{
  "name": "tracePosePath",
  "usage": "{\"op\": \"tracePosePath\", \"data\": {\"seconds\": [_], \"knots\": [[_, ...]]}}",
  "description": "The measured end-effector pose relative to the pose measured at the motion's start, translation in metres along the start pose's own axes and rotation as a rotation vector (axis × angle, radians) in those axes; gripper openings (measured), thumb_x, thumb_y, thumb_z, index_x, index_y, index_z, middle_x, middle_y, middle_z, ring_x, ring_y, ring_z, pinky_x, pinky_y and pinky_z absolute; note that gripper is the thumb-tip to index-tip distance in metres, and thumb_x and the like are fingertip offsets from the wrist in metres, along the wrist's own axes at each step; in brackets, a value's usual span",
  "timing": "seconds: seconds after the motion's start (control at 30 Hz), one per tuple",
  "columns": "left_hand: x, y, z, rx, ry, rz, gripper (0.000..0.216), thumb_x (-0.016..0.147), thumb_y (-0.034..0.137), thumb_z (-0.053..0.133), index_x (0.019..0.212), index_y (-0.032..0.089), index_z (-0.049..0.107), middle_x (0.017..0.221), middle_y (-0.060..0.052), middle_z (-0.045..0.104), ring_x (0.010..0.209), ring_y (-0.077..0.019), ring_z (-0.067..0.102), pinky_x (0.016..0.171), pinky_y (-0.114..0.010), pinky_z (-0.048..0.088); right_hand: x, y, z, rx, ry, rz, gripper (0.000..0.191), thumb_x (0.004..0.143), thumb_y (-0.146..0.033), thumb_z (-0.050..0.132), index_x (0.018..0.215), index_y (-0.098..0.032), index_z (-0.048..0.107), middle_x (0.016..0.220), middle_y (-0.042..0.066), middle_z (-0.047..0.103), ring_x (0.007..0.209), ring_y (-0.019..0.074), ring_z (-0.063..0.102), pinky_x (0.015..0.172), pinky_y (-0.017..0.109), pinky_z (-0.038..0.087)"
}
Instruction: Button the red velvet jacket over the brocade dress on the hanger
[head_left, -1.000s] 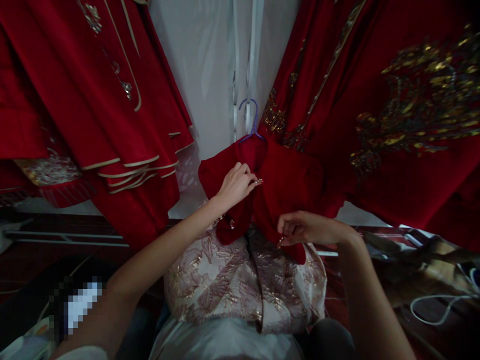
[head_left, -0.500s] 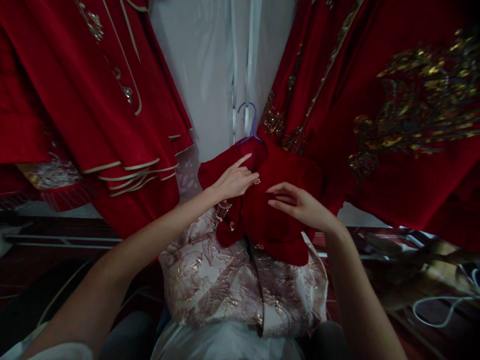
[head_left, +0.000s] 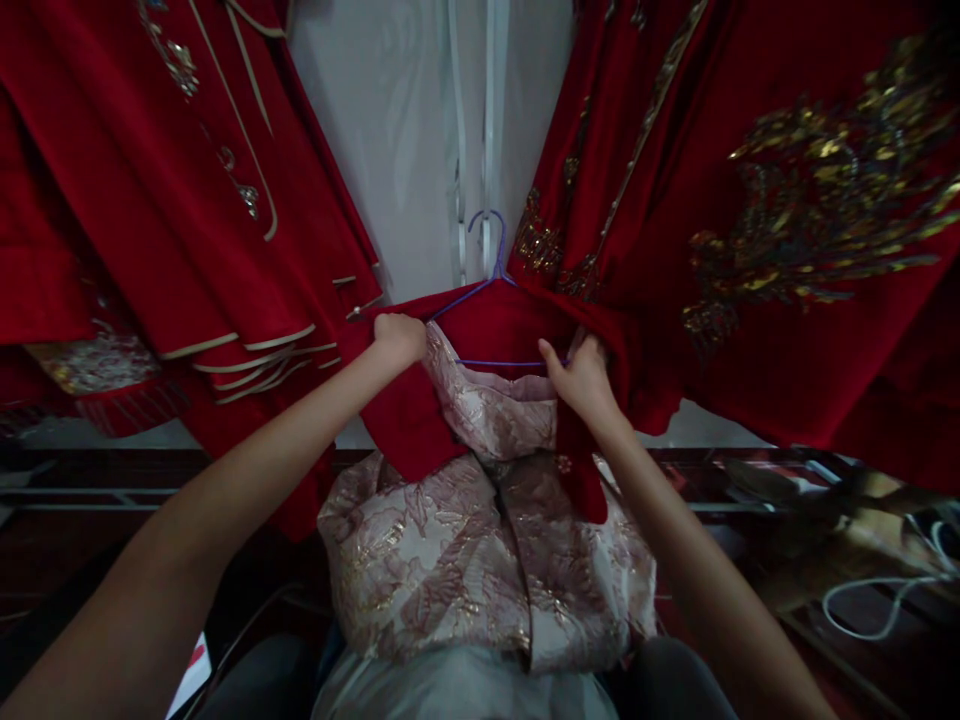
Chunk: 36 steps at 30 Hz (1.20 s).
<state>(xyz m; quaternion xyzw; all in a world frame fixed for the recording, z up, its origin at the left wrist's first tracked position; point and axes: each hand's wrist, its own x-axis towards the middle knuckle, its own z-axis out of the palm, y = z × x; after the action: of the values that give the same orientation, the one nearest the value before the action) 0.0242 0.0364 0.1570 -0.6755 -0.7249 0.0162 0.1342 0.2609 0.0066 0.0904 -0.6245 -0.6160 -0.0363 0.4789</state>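
Note:
A short red jacket [head_left: 409, 425] and a pale, gold-patterned brocade dress [head_left: 420, 545] hang together on a purple wire hanger [head_left: 501, 245]. The jacket's front is spread apart, baring the dress's strap and top edge and the hanger's lower bar. My left hand [head_left: 401, 338] is closed on the jacket near its left shoulder. On the other side, my right hand [head_left: 587, 378] grips the right front edge, thumb raised near the hanger bar and its other fingers partly hidden by the cloth. The dress's lower part lies gathered over my lap.
Red garments with pale piping [head_left: 277, 340] hang at the left. A red garment with gold sequin embroidery [head_left: 817, 200] hangs at the right. Behind stands a pale wall [head_left: 375, 120] with upright metal rails. A white cable [head_left: 862, 635] loops at the lower right.
Both hands have moved outward and taken hold of the jacket's two sides. Its front, closed over the dress before, is now pulled open, showing the hanger bar and the dress top.

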Motion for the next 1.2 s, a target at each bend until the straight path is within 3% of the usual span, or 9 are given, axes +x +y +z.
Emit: {"op": "tracePosePath", "data": {"seconds": [0.2, 0.37, 0.53, 0.67, 0.8, 0.97, 1.03, 1.1, 1.2], "knots": [[0.024, -0.007, 0.012, -0.255, -0.058, -0.020, 0.047, 0.071, 0.037, 0.058, 0.110, 0.011, 0.065, 0.118, -0.021, 0.061, 0.117, -0.0369, 0.050, 0.093, -0.042, 0.041, 0.049, 0.033, -0.043, -0.242, -0.101, 0.006, 0.058, 0.082, -0.057, 0.046, 0.102, -0.004, 0.058, 0.096, 0.025, 0.063, 0.092, 0.0347, 0.060, 0.078, 0.041, 0.044], [0.032, -0.037, 0.021, -0.548, -0.223, 0.103, 0.045, 0.071, 0.035, 0.054, 0.110, 0.014, 0.061, 0.111, -0.015, 0.065, 0.107, -0.0293, 0.058, 0.088, -0.033, 0.045, 0.071, 0.052, -0.074, -0.001, -0.333, 0.075, 0.056, 0.080, -0.067, 0.039, 0.075, -0.017, 0.064, 0.066, 0.006, 0.063, 0.068, 0.0216, 0.061, 0.062, 0.030, 0.044], [0.033, -0.081, 0.031, -1.019, -0.418, 0.078, 0.033, 0.073, 0.038, 0.046, 0.094, 0.017, 0.061, 0.090, -0.008, 0.068, 0.079, -0.0196, 0.062, 0.072, -0.031, 0.050, 0.074, 0.055, -0.080, 0.157, -0.273, 0.146, 0.055, 0.080, -0.067, 0.041, 0.063, -0.018, 0.059, 0.048, 0.002, 0.052, 0.057, 0.0182, 0.053, 0.053, 0.028, 0.040], [0.033, -0.091, 0.050, -1.362, -0.607, 0.106, 0.035, 0.076, 0.049, 0.043, 0.073, 0.017, 0.058, 0.073, -0.006, 0.064, 0.066, -0.0164, 0.057, 0.066, -0.032, 0.050, 0.072, 0.058, -0.073, 0.168, -0.179, 0.078, 0.052, 0.080, -0.064, 0.043, 0.055, -0.020, 0.054, 0.044, 0.001, 0.044, 0.052, 0.0170, 0.049, 0.049, 0.027, 0.036], [0.029, -0.084, 0.065, -1.393, -0.772, 0.009, 0.048, 0.075, 0.063, 0.041, 0.063, 0.018, 0.051, 0.062, -0.004, 0.059, 0.058, -0.0157, 0.054, 0.060, -0.032, 0.050, 0.072, 0.064, -0.066, 0.139, -0.098, 0.037, 0.053, 0.080, -0.064, 0.043, 0.049, -0.021, 0.047, 0.043, -0.001, 0.040, 0.046, 0.0138, 0.041, 0.046, 0.027, 0.031], [0.031, -0.075, 0.066, -1.208, -0.805, -0.112, 0.035, 0.071, 0.052, 0.051, 0.058, 0.019, 0.050, 0.052, -0.004, 0.055, 0.049, -0.0164, 0.052, 0.053, -0.032, 0.048, 0.076, 0.067, -0.063, 0.210, -0.019, -0.018, 0.042, 0.080, -0.059, 0.048, 0.068, -0.020, 0.057, 0.060, 0.001, 0.055, 0.055, 0.0136, 0.048, 0.054, 0.026, 0.037], [0.036, -0.074, 0.063, -1.140, -0.854, -0.124, 0.031, 0.069, 0.047, 0.053, 0.058, 0.018, 0.054, 0.055, -0.007, 0.059, 0.050, -0.0185, 0.055, 0.054, -0.033, 0.048, 0.078, 0.067, -0.063, 0.212, -0.053, 0.000, 0.040, 0.080, -0.058, 0.048, 0.073, -0.020, 0.057, 0.063, 0.001, 0.056, 0.056, 0.0142, 0.049, 0.055, 0.027, 0.038], [0.039, -0.073, 0.062, -1.120, -0.787, -0.107, 0.030, 0.070, 0.046, 0.053, 0.060, 0.017, 0.058, 0.058, -0.007, 0.062, 0.052, -0.0181, 0.056, 0.056, -0.032, 0.048, 0.079, 0.068, -0.064, 0.198, -0.118, -0.014, 0.041, 0.083, -0.058, 0.043, 0.070, -0.020, 0.056, 0.061, 0.001, 0.054, 0.057, 0.0143, 0.047, 0.055, 0.027, 0.038], [0.040, -0.070, 0.062, -1.193, -0.415, -0.068, 0.034, 0.072, 0.047, 0.054, 0.066, 0.015, 0.061, 0.064, -0.006, 0.064, 0.058, -0.0151, 0.056, 0.061, -0.028, 0.047, 0.078, 0.071, -0.062, 0.218, -0.143, -0.096, 0.040, 0.085, -0.056, 0.041, 0.070, -0.020, 0.054, 0.063, 0.000, 0.052, 0.059, 0.0136, 0.046, 0.057, 0.026, 0.037]]}}
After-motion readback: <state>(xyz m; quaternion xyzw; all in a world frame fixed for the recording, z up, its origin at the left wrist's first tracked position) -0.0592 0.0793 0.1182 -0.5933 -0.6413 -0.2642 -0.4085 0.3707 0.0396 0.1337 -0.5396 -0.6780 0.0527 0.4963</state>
